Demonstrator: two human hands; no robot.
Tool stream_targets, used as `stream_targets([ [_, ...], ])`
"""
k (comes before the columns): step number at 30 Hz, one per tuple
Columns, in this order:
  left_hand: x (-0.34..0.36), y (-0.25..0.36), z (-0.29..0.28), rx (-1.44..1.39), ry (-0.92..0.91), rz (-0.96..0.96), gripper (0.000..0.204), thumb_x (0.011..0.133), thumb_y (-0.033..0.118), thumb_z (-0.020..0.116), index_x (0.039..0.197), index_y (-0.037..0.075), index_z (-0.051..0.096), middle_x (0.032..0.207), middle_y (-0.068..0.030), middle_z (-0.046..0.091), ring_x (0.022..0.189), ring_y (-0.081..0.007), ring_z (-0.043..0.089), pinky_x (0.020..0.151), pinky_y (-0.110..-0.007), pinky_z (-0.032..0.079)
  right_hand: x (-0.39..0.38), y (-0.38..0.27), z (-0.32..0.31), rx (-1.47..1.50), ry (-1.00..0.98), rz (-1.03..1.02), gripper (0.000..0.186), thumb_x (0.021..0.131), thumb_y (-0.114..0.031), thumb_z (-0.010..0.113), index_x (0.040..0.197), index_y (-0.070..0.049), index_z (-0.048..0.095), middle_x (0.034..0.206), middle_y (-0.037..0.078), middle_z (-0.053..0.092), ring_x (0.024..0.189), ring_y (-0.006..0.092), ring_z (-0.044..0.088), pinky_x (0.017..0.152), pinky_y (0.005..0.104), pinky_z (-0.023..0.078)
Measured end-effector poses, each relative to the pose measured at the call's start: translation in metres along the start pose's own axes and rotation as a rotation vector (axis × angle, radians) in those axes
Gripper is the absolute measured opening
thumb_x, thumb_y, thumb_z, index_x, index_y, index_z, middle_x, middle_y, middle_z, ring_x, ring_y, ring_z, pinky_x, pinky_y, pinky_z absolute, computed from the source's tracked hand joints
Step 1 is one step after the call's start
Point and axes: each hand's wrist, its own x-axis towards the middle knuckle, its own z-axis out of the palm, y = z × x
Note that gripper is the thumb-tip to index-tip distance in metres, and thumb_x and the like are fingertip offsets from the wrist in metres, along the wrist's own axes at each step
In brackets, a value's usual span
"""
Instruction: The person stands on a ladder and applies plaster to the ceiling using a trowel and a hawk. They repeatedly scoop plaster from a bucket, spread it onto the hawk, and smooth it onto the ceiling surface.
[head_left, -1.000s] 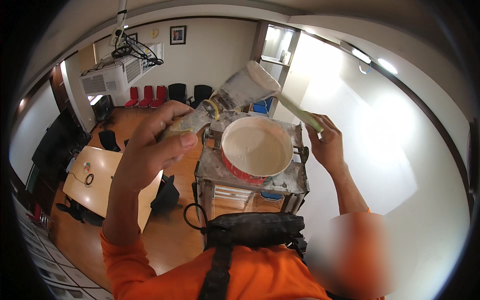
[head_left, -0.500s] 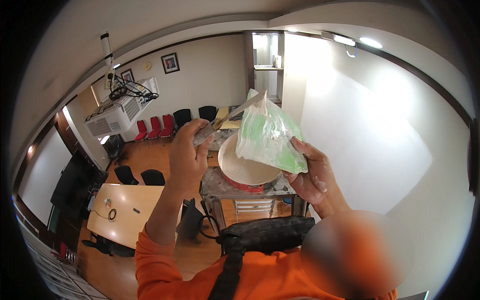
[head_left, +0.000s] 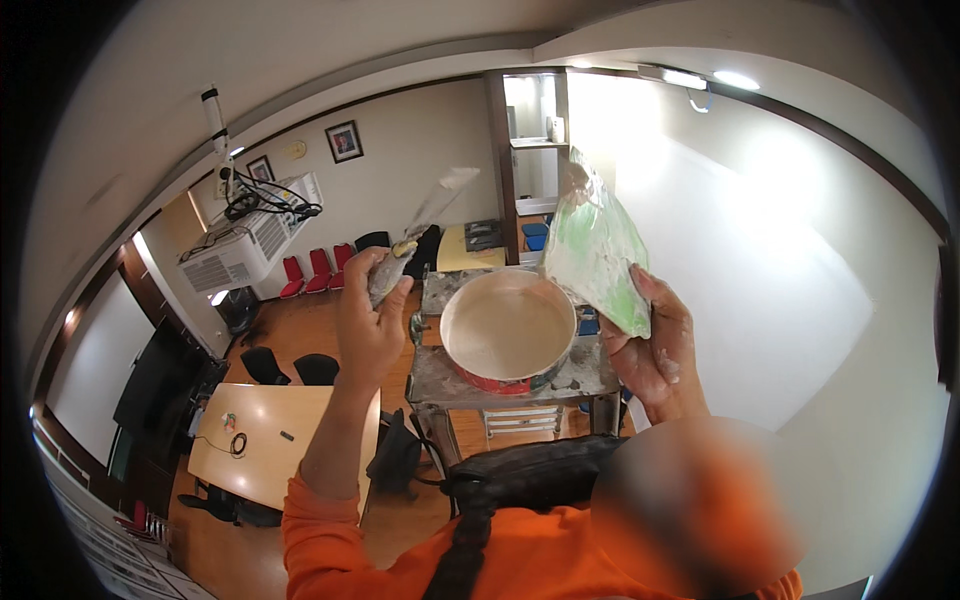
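Note:
In my left hand point(head_left: 368, 325) is a putty knife point(head_left: 432, 215), gripped by its handle with the blade pointing up and slightly blurred. My right hand point(head_left: 658, 350) grips the lower edge of a green, translucent sheet point(head_left: 595, 250) smeared with whitish paste, held tilted upward. White residue marks the fingers of that hand. Between the two hands, a round tub point(head_left: 500, 384) with a red outer side stands open, cream-coloured paste inside it. The knife and the sheet are well apart.
The tub rests on a stained scaffold-like platform point(head_left: 440, 377). Down to the left are a wooden table point(head_left: 270, 425) and black chairs point(head_left: 317, 369). A projector point(head_left: 245, 230) hangs from the ceiling at left, and a white wall point(head_left: 740, 300) rises close on the right.
The knife has come away from the sheet and moved left. The sheet has shifted right, uncovering the tub's opening.

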Motion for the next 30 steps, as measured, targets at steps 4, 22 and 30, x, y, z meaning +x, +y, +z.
stream_targets([
  [4,0.002,0.017,0.012,-0.115,-0.011,-0.049,0.033,0.092,0.010,0.060,0.122,-0.001,0.051,0.112,-0.0164,0.061,0.101,-0.0251,0.061,0.088,-0.033,0.047,0.001,0.022,0.001,-0.035,0.027,0.045,0.033,0.089,-0.011,0.062,0.118,0.002,0.051,0.113,0.014,0.063,0.099,0.0230,0.066,0.084,0.0295,0.057],
  [22,-0.030,0.006,0.014,0.250,-0.325,0.152,0.029,0.091,0.010,0.060,0.116,-0.005,0.055,0.104,-0.0218,0.061,0.098,-0.0348,0.061,0.086,-0.041,0.046,-0.004,-0.002,0.035,-0.021,-0.186,-0.151,0.035,0.091,-0.011,0.060,0.121,0.004,0.050,0.118,0.015,0.060,0.106,0.0247,0.063,0.095,0.0360,0.052],
  [30,-0.073,0.006,0.002,0.048,-0.086,-0.249,0.040,0.088,0.016,0.062,0.121,-0.004,0.055,0.112,-0.0223,0.063,0.106,-0.0303,0.060,0.092,-0.041,0.045,-0.013,-0.063,0.074,-0.418,-0.084,-1.224,0.021,0.090,-0.010,0.065,0.103,0.005,0.060,0.094,0.008,0.065,0.085,0.0117,0.059,0.073,0.0259,0.049],
])
